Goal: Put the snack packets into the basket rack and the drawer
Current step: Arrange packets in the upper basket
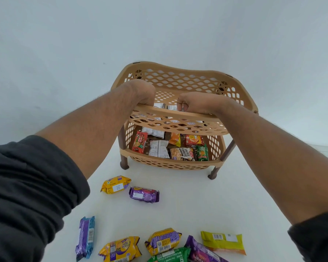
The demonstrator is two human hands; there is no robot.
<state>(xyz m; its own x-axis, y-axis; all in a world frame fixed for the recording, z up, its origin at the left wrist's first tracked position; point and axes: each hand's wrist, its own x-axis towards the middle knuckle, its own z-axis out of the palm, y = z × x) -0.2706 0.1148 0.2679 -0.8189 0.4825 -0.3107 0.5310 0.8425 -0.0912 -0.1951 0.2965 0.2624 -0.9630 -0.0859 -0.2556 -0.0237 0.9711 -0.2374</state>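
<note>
Both hands, left hand [143, 91] and right hand [194, 103], are reaching into the tan lattice rack [178, 118], fingers curled; right is pinching something small, unclear what.

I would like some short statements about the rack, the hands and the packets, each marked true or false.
1. Both hands, left hand and right hand, are at the front rim of the upper basket. True.
2. The lower basket holds no packets. False: several lie in it, among them a salted peanuts packet.
3. Packets lie on the white surface before the rack. True.
4. The purple packet lies inside the rack. False: it is on the surface.
</note>
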